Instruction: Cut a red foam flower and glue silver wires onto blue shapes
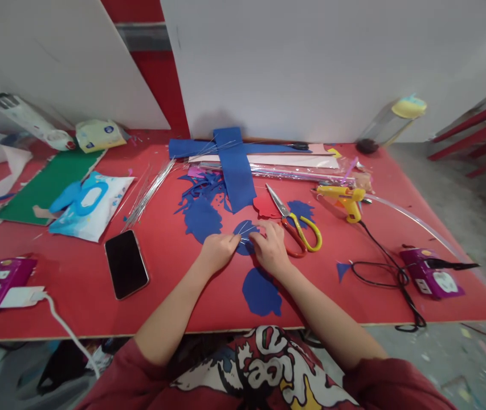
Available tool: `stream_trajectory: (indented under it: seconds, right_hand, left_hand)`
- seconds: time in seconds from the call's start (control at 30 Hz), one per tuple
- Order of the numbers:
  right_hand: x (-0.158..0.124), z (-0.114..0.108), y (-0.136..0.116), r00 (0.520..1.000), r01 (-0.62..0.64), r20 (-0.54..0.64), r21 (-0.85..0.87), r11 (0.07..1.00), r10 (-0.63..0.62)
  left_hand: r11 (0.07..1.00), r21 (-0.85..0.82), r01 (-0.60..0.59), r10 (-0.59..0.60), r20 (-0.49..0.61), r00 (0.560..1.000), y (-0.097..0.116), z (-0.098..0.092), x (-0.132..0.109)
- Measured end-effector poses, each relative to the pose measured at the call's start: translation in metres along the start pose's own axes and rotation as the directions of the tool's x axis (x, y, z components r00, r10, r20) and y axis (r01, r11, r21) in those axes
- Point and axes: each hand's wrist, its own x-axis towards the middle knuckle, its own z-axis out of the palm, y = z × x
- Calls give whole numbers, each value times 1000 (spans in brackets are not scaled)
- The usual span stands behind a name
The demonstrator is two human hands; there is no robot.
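Observation:
My left hand [217,250] and my right hand [272,247] meet near the middle of the red table [174,285]. Both are curled, fingertips pinching a small blue cut-out piece [245,236] with thin silver wires sticking out of it. A larger blue cut-out [202,219] lies just beyond my left hand. Another blue cut-out [262,291] lies between my forearms. Red-and-yellow scissors [296,225] lie open right beside my right hand.
A black phone [126,263] lies left of my hands. A bundle of silver wires [148,193], blue strips [234,165], a yellow glue gun [343,198] with its black cord [390,273], wet-wipe packs [91,205], green sheet [48,182] and purple power strips [433,279] lie around.

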Motion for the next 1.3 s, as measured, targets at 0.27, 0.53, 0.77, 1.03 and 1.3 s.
stream_trajectory:
  seconds: [0.27, 0.53, 0.77, 1.03, 1.3]
  right_hand:
    - [2, -3, 0, 995, -64, 77, -11, 998, 65]
    - [5, -5, 5, 999, -53, -7, -44, 998, 53]
    - [6, -5, 5, 994, -112, 19, -20, 994, 112]
    - [10, -20, 38, 895, -404, 87, -259, 877, 438]
    - [4, -28, 59, 815, -458, 144, -435, 776, 562]
  left_hand:
    - [997, -56, 55, -65, -198, 978, -8, 1, 3]
    - [979, -159, 129, -171, -282, 944, -15, 1, 2]
    - [969, -176, 175, -221, -289, 931, -19, -3, 3]
    - [906, -319, 278, -361, -241, 901, -23, -2, 6]
    - [585, -754, 299, -557, -106, 824, -21, -7, 8]
